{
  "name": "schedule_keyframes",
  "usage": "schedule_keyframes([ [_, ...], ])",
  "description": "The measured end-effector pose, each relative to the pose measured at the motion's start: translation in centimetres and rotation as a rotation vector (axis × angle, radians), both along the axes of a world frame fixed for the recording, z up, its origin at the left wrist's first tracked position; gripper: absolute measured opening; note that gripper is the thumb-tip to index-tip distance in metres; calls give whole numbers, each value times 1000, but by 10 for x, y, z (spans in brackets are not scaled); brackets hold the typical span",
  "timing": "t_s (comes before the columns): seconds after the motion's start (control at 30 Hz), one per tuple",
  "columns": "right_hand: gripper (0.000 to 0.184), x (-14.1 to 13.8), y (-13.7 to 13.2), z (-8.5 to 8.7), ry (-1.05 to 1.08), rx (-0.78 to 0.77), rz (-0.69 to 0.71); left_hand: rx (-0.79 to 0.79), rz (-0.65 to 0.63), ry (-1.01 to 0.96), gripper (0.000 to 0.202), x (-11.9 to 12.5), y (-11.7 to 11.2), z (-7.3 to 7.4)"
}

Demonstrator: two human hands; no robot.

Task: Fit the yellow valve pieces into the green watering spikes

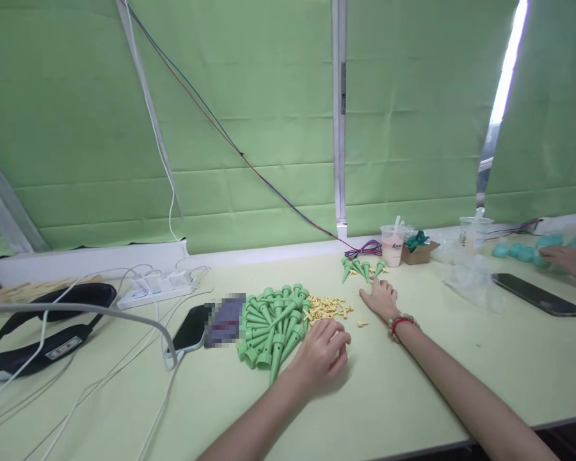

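Observation:
My left hand (322,351) hovers low over the table, its fingers loosely curled and the thumb apart from them; nothing shows in it. Just beyond it lies a pile of small yellow plastic pegs (327,308). To its left is a heap of green hollow plastic spikes (271,323), with pointed tips and wide collars. Farther forward, my right hand (382,298) rests with fingers stretched toward a small group of green spikes with yellow pegs (365,269). Its fingertips are close to the nearest spike. One loose yellow peg (362,324) lies between my hands.
Phones (191,330) and cables lie left, near a power strip (156,288) and a black neckband device (52,346). At the back are a drink cup (392,246) and a small cardboard box (418,253). Another person's hand (569,261) is at right, past a phone (540,294).

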State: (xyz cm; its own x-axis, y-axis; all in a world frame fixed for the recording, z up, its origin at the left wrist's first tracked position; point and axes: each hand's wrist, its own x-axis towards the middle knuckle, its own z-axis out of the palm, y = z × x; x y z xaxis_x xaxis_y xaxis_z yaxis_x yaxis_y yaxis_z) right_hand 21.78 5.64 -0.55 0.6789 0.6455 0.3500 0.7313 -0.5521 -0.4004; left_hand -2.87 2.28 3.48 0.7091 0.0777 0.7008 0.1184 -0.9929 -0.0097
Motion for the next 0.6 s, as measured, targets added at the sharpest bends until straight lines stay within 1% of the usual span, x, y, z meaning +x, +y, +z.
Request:
schedule_keyframes([
  [0.07,57,4,7,1,-4,-5,-64,24,-14,-22,13,0,0,1],
  [0.13,56,9,15,1,2,-3,-93,29,-21,-29,13,-1,0,1],
  [0.33,40,24,35,-4,130,76,-41,47,-70,3,16,-1,-3,-4],
  [0.47,32,37,32,-6,209,163,-3,55,-94,36,15,1,-3,-6],
  [0.53,30,43,24,-6,280,233,-3,36,-87,46,15,1,-3,-6],
  [0.6,31,48,15,-7,362,330,-23,-4,-67,47,14,2,-1,-7],
])
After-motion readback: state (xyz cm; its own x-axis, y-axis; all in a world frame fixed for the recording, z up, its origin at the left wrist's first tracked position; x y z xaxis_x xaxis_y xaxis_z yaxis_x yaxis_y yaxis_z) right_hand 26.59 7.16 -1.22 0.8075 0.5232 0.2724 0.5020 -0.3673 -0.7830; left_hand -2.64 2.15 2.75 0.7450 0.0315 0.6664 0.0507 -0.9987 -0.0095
